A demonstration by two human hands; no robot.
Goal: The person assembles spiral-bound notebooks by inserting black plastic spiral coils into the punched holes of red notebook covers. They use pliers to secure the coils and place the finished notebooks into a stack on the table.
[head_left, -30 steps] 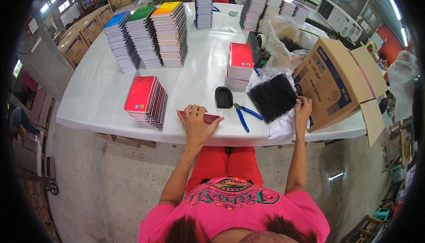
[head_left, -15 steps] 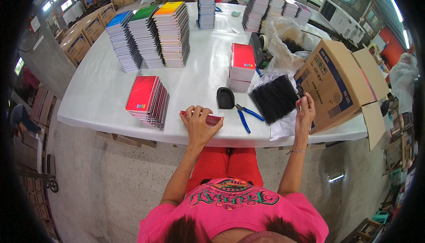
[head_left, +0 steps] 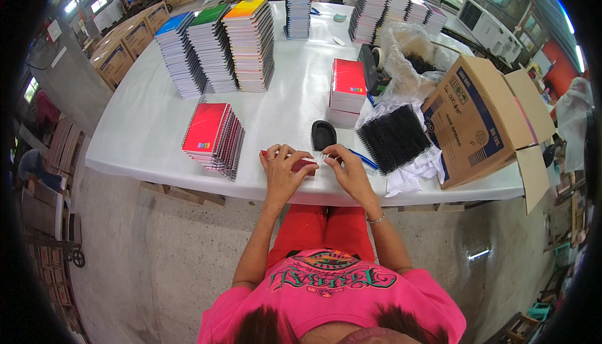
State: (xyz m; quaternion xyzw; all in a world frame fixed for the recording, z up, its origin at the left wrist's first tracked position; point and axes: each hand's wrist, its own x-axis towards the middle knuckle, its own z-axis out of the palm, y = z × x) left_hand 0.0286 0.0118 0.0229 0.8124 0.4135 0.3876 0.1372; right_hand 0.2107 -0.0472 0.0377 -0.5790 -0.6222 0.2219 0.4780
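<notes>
My left hand (head_left: 285,172) is closed around a small red-covered notebook (head_left: 305,166), held on edge near the table's front edge. My right hand (head_left: 345,172) pinches at the notebook's right end. A thin spiral binding coil (head_left: 371,172) shows faintly past that hand; its held end is hidden by the fingers. Beyond the hands sits a black curved holder (head_left: 323,135). Blue-handled pliers (head_left: 364,159) lie partly behind my right hand. A pile of black spiral coils (head_left: 395,138) rests on white wrapping to the right.
Red spiral notebooks (head_left: 210,137) are stacked at left, with a stack of red-covered books (head_left: 347,90) at centre. Taller stacks with yellow (head_left: 249,43), green and blue covers stand behind. An open cardboard box (head_left: 476,128) and a plastic bag (head_left: 401,46) occupy the right side.
My right hand has moved left from the coil pile to the notebook's right end. The left hand keeps its hold on the notebook in about the same place.
</notes>
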